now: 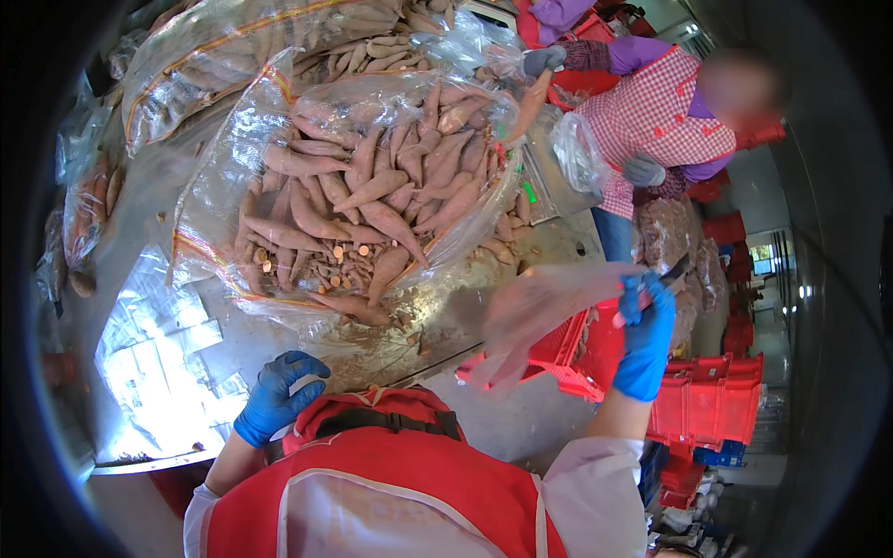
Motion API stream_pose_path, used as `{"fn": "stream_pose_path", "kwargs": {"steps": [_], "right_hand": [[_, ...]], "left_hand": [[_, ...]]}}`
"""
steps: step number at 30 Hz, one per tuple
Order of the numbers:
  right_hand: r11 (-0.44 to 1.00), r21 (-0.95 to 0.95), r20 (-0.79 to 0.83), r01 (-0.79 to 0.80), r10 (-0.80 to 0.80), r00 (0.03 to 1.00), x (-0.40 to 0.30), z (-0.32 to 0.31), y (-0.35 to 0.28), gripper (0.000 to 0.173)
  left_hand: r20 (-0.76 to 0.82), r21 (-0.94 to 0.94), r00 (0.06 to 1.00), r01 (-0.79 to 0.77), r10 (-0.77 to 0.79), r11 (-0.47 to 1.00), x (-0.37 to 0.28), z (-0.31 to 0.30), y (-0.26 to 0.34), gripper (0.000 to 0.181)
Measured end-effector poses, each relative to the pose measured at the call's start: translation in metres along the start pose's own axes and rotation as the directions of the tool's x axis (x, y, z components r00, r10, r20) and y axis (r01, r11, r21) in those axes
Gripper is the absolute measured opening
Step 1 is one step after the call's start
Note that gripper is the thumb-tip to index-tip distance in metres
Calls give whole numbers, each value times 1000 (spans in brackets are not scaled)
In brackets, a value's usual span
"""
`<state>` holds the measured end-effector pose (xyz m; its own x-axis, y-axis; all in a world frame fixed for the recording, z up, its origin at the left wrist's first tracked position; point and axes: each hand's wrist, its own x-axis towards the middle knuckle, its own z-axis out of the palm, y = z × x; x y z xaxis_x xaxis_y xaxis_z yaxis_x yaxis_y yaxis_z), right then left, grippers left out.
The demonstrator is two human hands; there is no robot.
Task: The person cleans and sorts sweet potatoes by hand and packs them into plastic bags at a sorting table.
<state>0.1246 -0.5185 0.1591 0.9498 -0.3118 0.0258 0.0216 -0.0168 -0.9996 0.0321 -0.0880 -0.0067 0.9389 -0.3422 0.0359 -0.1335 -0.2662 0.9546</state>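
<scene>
My right hand (643,328), in a blue glove, is raised off the table's right side. It grips a knife (677,270), blade pointing up and right, along with a thin clear plastic bag (544,307) that trails to the left. Also blue-gloved, my left hand (282,390) is held near the table's front edge, fingers curved apart from the thumb and nothing between them. Ahead of both hands, a large clear sack (216,153) lies spread wide, full of sweet potatoes (377,188). Small cut ends (338,268) are heaped at its near side.
Flat plastic bags (160,356) lie at the table's left. A co-worker (656,118) at the right holds a sweet potato (531,104) beside a scale-like metal platform (551,181). Red crates (704,401) stand to the right; another red crate (600,349) sits below my right hand.
</scene>
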Motion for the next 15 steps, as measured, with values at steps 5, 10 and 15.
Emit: {"fn": "stream_pose_path", "kwargs": {"steps": [5, 10, 15], "right_hand": [[961, -271, -229, -53, -11, 973, 87, -53, -2, 23], [900, -398, -302, -180, 57, 952, 153, -117, 85, 25], [937, -274, -214, -217, 160, 964, 139, -78, 231, 29]], "left_hand": [[62, 12, 998, -7, 6, 1000, 13, 13, -2, 14], [89, 33, 996, -22, 19, 999, 18, 25, -12, 14], [89, 30, 996, -14, 12, 999, 5, 25, -23, 14]]}}
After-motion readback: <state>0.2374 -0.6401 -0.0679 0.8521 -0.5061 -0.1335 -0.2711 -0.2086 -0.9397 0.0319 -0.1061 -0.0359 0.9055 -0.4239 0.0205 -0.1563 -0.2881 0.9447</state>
